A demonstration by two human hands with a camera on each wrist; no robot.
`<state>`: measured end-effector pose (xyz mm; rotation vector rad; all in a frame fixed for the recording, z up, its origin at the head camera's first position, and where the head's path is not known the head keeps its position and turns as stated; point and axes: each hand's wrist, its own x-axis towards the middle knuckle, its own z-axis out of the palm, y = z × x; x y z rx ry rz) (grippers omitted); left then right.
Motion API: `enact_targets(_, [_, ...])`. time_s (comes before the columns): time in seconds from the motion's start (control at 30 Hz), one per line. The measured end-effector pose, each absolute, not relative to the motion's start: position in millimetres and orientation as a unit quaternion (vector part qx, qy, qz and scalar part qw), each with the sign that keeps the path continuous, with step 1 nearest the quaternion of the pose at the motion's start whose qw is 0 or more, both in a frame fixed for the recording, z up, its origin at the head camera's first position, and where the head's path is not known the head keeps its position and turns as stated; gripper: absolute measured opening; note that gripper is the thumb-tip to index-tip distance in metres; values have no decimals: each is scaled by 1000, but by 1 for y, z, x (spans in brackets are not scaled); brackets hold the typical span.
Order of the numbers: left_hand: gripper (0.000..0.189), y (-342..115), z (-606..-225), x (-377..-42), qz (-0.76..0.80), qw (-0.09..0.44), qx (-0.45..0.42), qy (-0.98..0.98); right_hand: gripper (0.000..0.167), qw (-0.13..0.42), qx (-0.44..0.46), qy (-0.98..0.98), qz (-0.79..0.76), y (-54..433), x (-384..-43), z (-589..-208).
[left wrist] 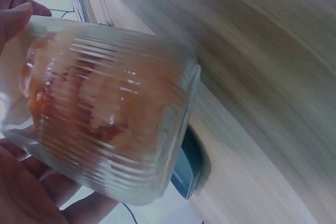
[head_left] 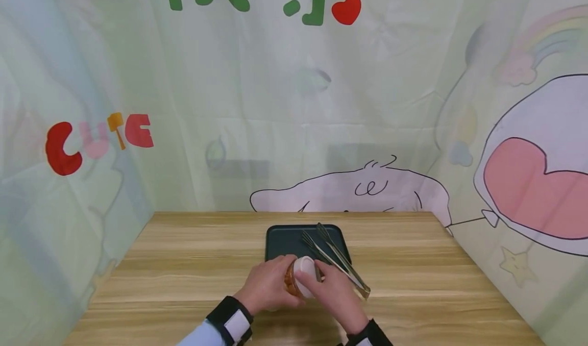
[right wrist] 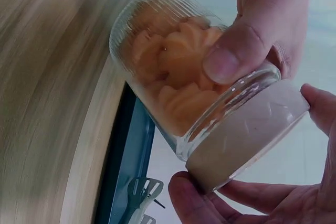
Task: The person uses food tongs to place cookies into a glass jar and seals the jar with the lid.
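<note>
A ribbed glass jar (right wrist: 152, 87) with orange-brown, ridged cookies (right wrist: 184, 51) inside is held tilted above the table. Its white lid (right wrist: 247, 135) sits on the mouth; in the head view it faces right. My left hand (head_left: 268, 285) grips the glass body, the thumb lying along its side in the right wrist view. On the other side, the right hand (head_left: 340, 297) pinches the lid's rim between thumb and fingers. Through the ribbed wall in the left wrist view, the cookies (left wrist: 105, 93) look blurred.
Just beyond the hands, a dark teal tray (head_left: 285, 239) lies on the wooden table (head_left: 193, 264). Metal tongs (head_left: 351, 269) with slotted ends lean across its right edge, handle end toward me. A printed cloth (head_left: 285, 106) hangs behind the table and along both sides.
</note>
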<state>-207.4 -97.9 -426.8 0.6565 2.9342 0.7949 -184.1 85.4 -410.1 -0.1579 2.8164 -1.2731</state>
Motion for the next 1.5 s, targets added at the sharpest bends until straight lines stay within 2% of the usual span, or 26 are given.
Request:
enact_targets(0.2, [77, -98, -428, -207, 255, 14, 212, 943, 82, 27, -49, 914, -402, 88, -187, -413])
enact_targets(0.33, [77, -99, -429, -207, 254, 11, 217, 942, 87, 33, -84, 902, -423, 96, -189, -416])
enact_targets(0.53, [82, -100, -429, -207, 260, 18, 215, 941, 88, 46, -196, 880, -431, 106, -192, -419])
enact_targets(0.7, [83, -100, -428, -208, 257, 20, 215, 942, 80, 47, -239, 876, -417, 109, -194, -417])
enact_targets(0.97, [80, -100, -429, -207, 247, 8, 222, 943, 74, 67, -185, 890, -412, 103, -194, -412])
enact_targets(1.3, [76, -99, -428, -207, 250, 14, 227, 941, 78, 46, -68, 918, -389, 88, -188, -405])
enact_targets(1.5, [75, -101, -427, -207, 257, 6, 227, 939, 84, 54, -98, 909, -402, 93, -191, -409])
